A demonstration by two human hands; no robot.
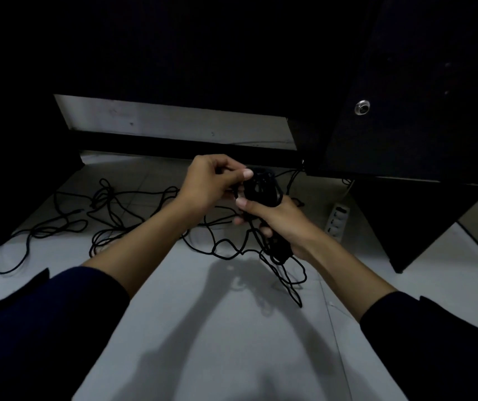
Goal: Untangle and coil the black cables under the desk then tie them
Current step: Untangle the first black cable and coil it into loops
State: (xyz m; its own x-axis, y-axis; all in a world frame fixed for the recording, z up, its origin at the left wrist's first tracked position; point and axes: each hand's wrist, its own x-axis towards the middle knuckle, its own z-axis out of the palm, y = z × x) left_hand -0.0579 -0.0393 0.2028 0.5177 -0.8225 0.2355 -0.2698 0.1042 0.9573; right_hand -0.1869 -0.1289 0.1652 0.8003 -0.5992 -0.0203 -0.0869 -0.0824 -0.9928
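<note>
Thin black cables (122,215) sprawl in tangled loops across the pale floor, partly gathered into a bundle (263,189).

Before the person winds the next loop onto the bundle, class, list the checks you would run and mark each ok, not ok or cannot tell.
1. Right hand grips the coiled cable bundle firmly: ok, fingers are curled round it.
2. Left hand holds the strand to feed: ok, it pinches cable at the top of the bundle.
3. Loose cable on the floor is free of tangles: not ok, it lies in crossing loops.
4. Loops hanging below the right hand are even: not ok, they dangle unevenly.
5. Cable is unplugged from the white power strip: cannot tell.
6. A tie is at hand: cannot tell, none is visible.
</note>
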